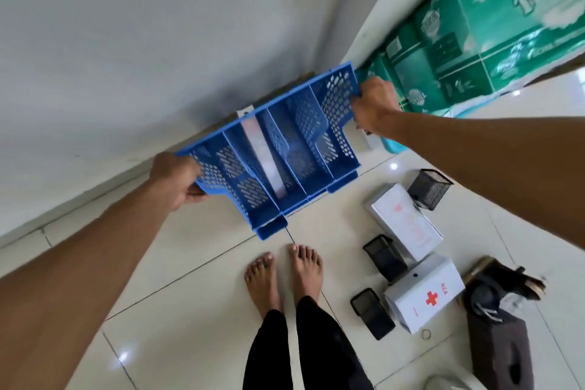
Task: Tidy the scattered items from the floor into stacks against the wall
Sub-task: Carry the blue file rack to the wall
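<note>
A blue perforated file rack (278,149) with several upright dividers is held in the air close to the white wall (126,41), above the seam where wall meets the tiled floor (190,294). A pale flat item sits in one of its middle slots. The left hand (177,179) takes the rack's left end, its grip closed over the rim with the thumb below; the right hand (375,108) takes the right end, fingers curled round the top edge. Just beyond the right hand a green printed pack (474,35) leans along the wall, leaving little room on that side. Two bare feet (285,279) stand on the tiles directly under the rack's near edge. To the right of the feet lie scattered things: a black mesh pen cup (429,188), a white box (405,225), two more black mesh holders (384,258) and (372,313), a white first-aid box (424,298) with a red cross, and a dark bundle (497,310) beyond it. The tiles left of the feet are bare.
</note>
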Demonstrator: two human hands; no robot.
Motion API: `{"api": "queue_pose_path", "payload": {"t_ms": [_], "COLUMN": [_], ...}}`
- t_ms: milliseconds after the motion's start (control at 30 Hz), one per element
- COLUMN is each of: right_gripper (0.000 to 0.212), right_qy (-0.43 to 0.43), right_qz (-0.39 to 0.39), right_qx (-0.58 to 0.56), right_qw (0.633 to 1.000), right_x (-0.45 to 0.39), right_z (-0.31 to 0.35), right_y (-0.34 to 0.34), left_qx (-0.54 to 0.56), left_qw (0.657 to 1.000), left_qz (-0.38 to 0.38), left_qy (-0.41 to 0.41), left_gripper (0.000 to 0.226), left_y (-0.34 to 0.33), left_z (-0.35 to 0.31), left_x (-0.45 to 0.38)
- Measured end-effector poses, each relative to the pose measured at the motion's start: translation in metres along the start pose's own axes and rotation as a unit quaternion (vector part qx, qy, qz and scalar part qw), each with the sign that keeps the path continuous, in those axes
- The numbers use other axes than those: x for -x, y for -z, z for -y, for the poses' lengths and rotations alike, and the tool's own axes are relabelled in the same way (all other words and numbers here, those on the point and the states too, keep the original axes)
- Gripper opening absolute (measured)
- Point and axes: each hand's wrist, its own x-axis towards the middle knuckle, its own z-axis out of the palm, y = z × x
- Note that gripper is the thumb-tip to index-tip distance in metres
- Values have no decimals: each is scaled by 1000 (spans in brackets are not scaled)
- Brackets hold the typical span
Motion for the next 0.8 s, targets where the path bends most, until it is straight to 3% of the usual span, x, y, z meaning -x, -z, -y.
{"api": "queue_pose_path", "payload": {"t_ms": [200, 333, 500, 600, 700, 800], "right_gripper": [35, 32, 31, 31, 33, 38], "right_qy": [-62, -87, -34, -41, -3, 4], "right_qz": [14, 33, -27, -11, -93, -58], "right_qx": [-6, -94, -28, -77, 2, 13], "right_qw": [998, 991, 999, 996, 996, 998], "right_x": [-9, -17, -21, -19, -19, -20], "right_z": [23, 18, 15, 12, 11, 8], "right_y": [26, 20, 20, 17, 20, 20], "left_qx": [79, 127, 135, 150, 167, 158], "left_qw": [996, 991, 990, 988, 985, 986], "left_qz": [24, 34, 34, 37, 45, 44], "left_qy": [25, 20, 7, 1, 4, 17], "left_gripper": [23, 15, 29, 23, 23, 38], "left_y": [-18, -26, -16, -17, -21, -27], "left_z": [-17, -22, -19, -15, -11, -6], "left_x": [-22, -39, -49, -43, -34, -27]}}
